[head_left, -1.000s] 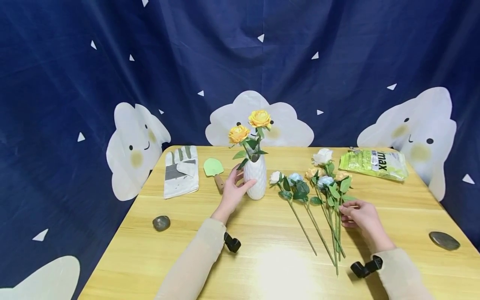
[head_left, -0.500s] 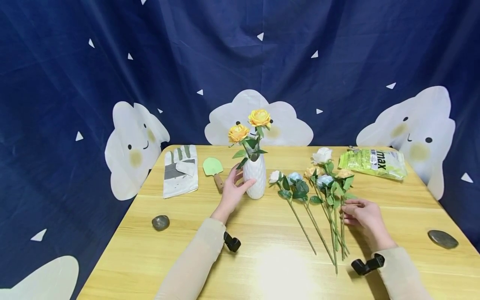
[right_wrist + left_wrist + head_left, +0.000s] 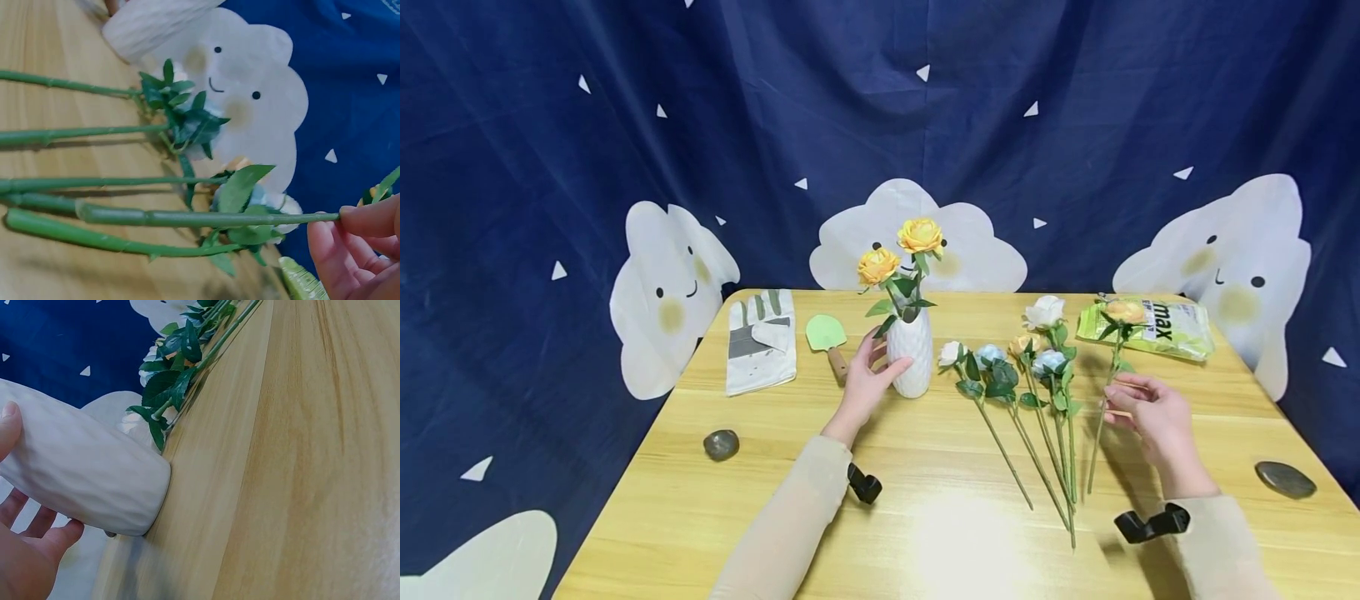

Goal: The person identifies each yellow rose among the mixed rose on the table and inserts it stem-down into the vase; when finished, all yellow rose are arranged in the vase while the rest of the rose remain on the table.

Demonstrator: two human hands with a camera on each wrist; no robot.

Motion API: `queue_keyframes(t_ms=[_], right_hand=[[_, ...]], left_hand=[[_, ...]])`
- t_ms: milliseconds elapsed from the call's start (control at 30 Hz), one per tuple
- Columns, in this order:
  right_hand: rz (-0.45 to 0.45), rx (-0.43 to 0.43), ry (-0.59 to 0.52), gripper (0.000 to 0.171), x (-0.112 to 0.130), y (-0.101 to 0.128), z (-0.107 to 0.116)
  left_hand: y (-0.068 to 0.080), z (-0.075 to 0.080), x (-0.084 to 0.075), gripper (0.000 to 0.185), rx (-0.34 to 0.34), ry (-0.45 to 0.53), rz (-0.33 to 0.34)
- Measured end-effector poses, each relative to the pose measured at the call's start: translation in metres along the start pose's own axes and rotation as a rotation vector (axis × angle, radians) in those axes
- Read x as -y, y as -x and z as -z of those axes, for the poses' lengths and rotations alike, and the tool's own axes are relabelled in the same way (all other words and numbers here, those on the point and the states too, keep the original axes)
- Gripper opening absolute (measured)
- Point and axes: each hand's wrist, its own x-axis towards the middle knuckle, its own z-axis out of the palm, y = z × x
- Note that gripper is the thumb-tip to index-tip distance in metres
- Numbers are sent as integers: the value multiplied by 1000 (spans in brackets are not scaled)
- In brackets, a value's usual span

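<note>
The white vase [image 3: 911,362] is looking matt and ribbed, the table [image 3: 925,517] showing glossy pale wood, the backdrop [image 3: 880,125] hanging as cloth.

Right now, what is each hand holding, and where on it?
The right hand pinches an orange rose by its stem, partway up. The left hand grips the white vase by its side.

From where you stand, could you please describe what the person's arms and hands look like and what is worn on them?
Both arms are covered by long, snug, pale beige sleeves that end at the wrists. The left hand and right hand are bare, with no gloves or rings visible. A small black clip-like mount sits at each wrist, on the left wrist mount and the right wrist mount.
</note>
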Motion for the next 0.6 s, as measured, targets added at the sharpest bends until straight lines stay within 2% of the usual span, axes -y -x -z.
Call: queue_keyframes(t_ms=[167, 333, 467, 600], right_hand=[[118, -19, -60, 34, -34, -39, 34], [198, 8, -116, 40, -46, -57, 40], [245, 28, -116, 40, -37, -54, 24], [237, 52, -116, 32, -3, -27, -18]], left_hand=[[0, 1, -1, 66, 13, 14, 7], [0, 1, -1, 66, 11, 8, 12], [1, 1, -2, 65, 1, -8, 13], [0, 0, -1, 64, -4, -6, 9]])
